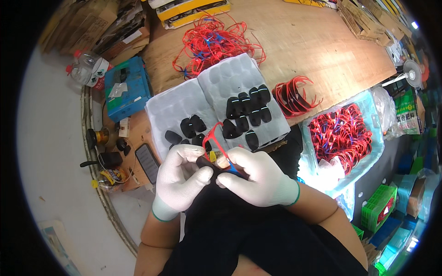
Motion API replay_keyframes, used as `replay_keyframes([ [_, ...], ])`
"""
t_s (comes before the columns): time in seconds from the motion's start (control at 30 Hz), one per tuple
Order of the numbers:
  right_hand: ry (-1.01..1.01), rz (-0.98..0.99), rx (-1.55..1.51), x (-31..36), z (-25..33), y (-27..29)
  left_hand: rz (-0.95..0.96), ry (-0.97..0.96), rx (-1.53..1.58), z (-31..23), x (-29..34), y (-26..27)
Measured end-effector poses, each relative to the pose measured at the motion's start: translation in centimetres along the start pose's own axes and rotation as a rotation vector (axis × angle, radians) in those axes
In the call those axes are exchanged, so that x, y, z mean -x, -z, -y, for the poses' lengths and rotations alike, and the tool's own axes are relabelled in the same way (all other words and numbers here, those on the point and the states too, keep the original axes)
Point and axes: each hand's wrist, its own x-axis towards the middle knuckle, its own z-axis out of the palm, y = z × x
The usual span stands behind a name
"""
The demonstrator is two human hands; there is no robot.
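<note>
Both hands wear white knitted gloves and meet in front of my body. My left hand point(181, 177) pinches a dark lens point(202, 162) at the side of a red and blue glasses frame point(212, 137). My right hand point(258, 175) grips the frame near its blue part, and a red temple arm sticks up between the hands. Just beyond lie two pale moulded trays, a left tray point(168, 103) and a right tray point(221, 73). Dark lenses point(251, 110) sit in rows on the right one, with several more on the left. My fingers hide part of the frame.
Tangled red frames point(212, 43) lie behind the trays. Glasses with dark lenses point(295, 97) stand stacked at the right. A light-blue crate point(376, 149) of red frames is beside the table. A phone point(147, 163), blue box point(126, 92) and plastic bottle point(90, 69) are at left.
</note>
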Motion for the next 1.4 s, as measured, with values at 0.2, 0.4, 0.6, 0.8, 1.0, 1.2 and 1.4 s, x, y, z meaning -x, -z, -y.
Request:
replay_keyframes([
  [0.2, 0.055, 0.124, -0.041, 0.1, 0.4, -0.1, 0.195, 0.298, 0.836, 0.9, -0.8, -0.6],
  [0.4, 0.053, 0.225, -0.107, -0.1, 0.4, 0.7, 0.177, 0.22, 0.716, 0.9, -0.4, -0.7],
  [0.6, 0.229, 0.05, 0.199, -0.5, -0.8, -0.5, -0.015, 0.142, 0.613, 2.4, 0.0, -0.7],
  [0.8, 0.538, -0.12, 0.421, -0.8, -1.9, -1.6, -0.141, 0.142, 0.446, 0.9, 0.7, -1.5],
  [1.0, 0.497, -0.159, 0.437, -0.8, -2.1, -1.9, -0.184, 0.151, 0.297, 0.2, 0.7, -2.2],
  [1.2, 0.355, -0.03, 0.393, -0.5, -3.3, -2.0, -0.24, 0.072, -0.01, -0.2, 1.2, -1.5],
  [1.4, 0.31, -0.08, 0.234, -0.5, -3.2, -1.2, -0.106, -0.037, -0.104, 0.0, 1.3, -1.1],
])
